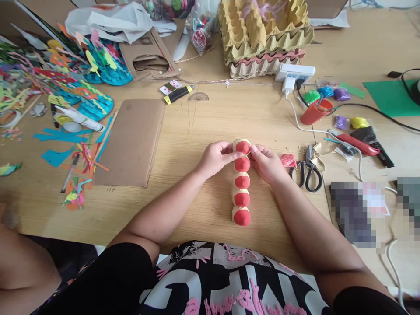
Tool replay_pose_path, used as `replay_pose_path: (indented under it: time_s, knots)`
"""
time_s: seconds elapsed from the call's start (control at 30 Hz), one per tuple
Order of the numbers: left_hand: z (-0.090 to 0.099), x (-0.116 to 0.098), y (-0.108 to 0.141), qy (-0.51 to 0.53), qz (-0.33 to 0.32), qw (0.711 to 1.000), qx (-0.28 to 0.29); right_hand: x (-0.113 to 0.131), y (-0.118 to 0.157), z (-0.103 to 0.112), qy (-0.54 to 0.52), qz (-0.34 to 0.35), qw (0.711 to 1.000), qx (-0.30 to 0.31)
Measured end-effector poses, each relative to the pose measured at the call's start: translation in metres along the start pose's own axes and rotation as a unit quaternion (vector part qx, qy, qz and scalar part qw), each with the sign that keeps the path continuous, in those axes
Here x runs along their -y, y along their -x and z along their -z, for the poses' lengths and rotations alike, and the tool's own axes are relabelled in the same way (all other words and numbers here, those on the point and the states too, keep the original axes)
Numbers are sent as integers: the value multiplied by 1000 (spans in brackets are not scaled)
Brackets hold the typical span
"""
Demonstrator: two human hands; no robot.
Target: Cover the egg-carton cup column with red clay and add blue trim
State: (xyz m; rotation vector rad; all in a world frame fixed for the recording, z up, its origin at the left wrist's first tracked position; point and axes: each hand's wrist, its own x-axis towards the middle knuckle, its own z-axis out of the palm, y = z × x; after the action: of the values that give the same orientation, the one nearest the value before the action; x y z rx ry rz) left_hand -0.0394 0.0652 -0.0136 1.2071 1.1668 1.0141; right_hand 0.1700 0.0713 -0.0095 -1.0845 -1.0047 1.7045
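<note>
A strip cut from an egg carton (242,191) lies lengthwise toward me on the wooden table, its several bumps topped with red clay. My left hand (216,156) grips the far end from the left, thumb on the side of the strip near the top bumps. From the right, my right hand (266,162) pinches the edge of the farthest red bump. Just right of that hand are a small red packet (288,160) and black-handled scissors (307,170).
Stacked egg trays (267,48) stand at the back beside a white power strip (297,72). A cardboard sheet (129,140) and colourful paper scraps (78,162) lie left. An orange cup (315,112) and red utility knife (359,144) are right. Another person's arm (22,253) shows at left.
</note>
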Motion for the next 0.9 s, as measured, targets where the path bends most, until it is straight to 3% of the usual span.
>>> replay_pose_path:
  time_s: [0.2,0.53,0.73,0.9]
  knots:
    - [1,2,-2,9,2,1000,-11,10,1,5,70,35,997,23]
    - [1,-4,1,-7,-14,1000,-3,6,3,5,139,114,984,-7]
    - [-3,-3,2,42,4,999,-1,10,5,1,103,87,991,10]
    - [-4,-1,-1,112,10,992,57,9,4,1,104,85,991,9]
